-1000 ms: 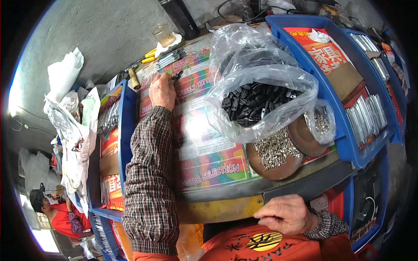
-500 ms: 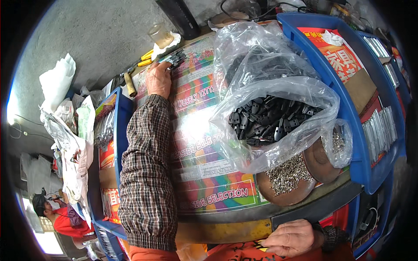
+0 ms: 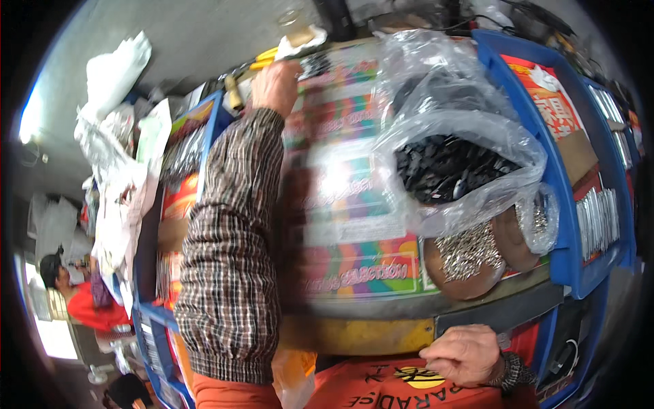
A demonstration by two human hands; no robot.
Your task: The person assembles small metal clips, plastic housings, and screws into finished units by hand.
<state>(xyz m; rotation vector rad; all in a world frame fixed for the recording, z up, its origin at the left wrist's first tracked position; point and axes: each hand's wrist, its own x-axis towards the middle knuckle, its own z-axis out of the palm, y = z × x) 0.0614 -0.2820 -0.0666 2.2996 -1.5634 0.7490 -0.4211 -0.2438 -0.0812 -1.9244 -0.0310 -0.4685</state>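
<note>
My left hand [image 3: 276, 87] is stretched out to the far left of the bench, its back up and blurred. Its fingers are smeared and partly hidden, so whether they hold anything is unclear. Just right of it lies a small pile of dark and silvery metal pieces [image 3: 315, 67]. Yellow-handled tools [image 3: 264, 58] are beyond its fingers. Close to my body, at the bench's front edge, my right hand [image 3: 464, 351] is closed with its fingers curled together. Anything inside it is hidden.
A clear plastic bag [image 3: 477, 213] of black parts [image 3: 453, 167] sits right of centre. Small silvery pins [image 3: 470, 252] fill a brown dish in front. Blue trays [image 3: 569, 225] flank the bench, and a glass [image 3: 294, 27] stands behind. A person in red [image 3: 92, 303] is at far left.
The view has shifted, so the bench things appear farther right. My left hand has moved from over the metal pieces to their left side. My right hand stays closed near the front edge.
</note>
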